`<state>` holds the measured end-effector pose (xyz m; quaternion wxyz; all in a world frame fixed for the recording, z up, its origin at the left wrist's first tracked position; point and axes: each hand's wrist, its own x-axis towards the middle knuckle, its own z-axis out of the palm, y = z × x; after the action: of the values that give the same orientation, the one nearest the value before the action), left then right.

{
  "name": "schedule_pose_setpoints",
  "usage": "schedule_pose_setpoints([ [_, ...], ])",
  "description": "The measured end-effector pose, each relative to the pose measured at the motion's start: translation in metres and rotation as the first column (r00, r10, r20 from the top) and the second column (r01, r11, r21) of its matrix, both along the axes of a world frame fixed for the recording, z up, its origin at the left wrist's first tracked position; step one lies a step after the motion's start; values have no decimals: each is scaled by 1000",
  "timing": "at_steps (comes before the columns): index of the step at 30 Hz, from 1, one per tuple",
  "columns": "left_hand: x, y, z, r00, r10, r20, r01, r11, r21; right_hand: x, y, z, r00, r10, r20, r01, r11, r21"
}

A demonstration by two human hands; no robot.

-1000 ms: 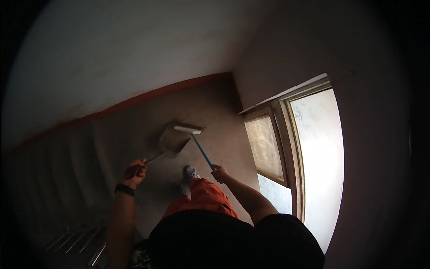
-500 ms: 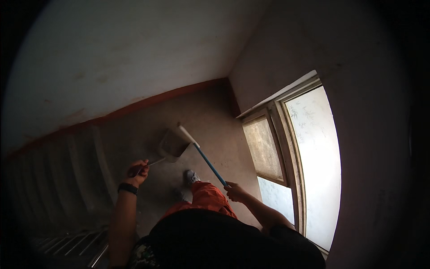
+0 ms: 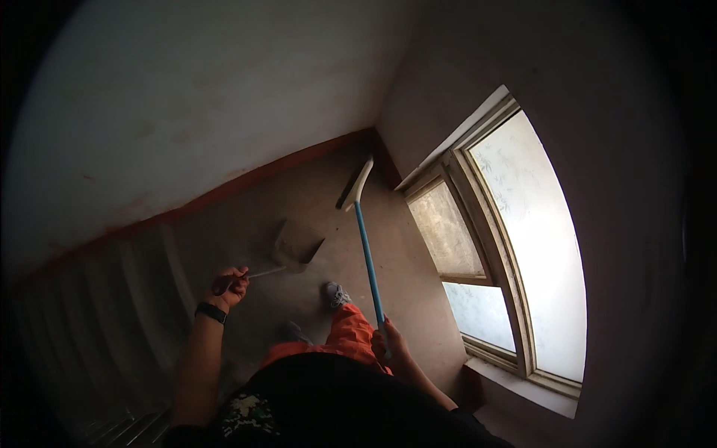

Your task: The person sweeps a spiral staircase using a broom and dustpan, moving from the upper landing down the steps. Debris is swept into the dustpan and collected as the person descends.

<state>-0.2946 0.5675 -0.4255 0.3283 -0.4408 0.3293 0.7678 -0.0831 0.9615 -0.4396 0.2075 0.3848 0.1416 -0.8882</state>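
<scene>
My left hand [image 3: 231,287] is closed round the handle of a dustpan [image 3: 300,243], whose pan is at the middle of the landing floor, ahead of my feet. My right hand [image 3: 388,343] grips the blue pole of a broom [image 3: 366,257] near its lower end in the picture. The broom's pale head with dark bristles [image 3: 357,184] is near the far corner, beyond the dustpan and apart from it. Whether the bristles touch the floor is hard to tell in the dim light.
Concrete stairs [image 3: 138,287] run along the left. A wall with a red-brown skirting band [image 3: 246,179] bounds the far side. On the right, a framed window [image 3: 534,239] with a sill [image 3: 523,388] lets in bright light. Metal railing bars [image 3: 131,429] show at lower left.
The broom head has moved from beside the dustpan out to the far right, toward the corner. My right hand has drawn back toward my body. My left hand keeps hold of the dustpan.
</scene>
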Motion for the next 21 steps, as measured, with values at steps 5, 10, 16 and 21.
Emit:
schedule_pose_setpoints([
  [5, -4, -23, -15, 1000, -22, -19, 23, 997, 68, -48, -38, 37, 988, -101, -115, 108, 992, 64],
  [10, 25, -55, -14, 999, -30, -24, 31, 997, 71, -88, -82, 42, 926, -25, -376, 135, 954, 267],
  [16, 33, -82, -25, 998, -54, -37, 57, 996, 69, -222, -146, 90, 873, 251, -418, 46, 811, 583],
  [21, 39, -86, -10, 999, -45, 2, 45, 999, -1, -235, -204, 108, 838, 423, -344, 7, 622, 783],
])
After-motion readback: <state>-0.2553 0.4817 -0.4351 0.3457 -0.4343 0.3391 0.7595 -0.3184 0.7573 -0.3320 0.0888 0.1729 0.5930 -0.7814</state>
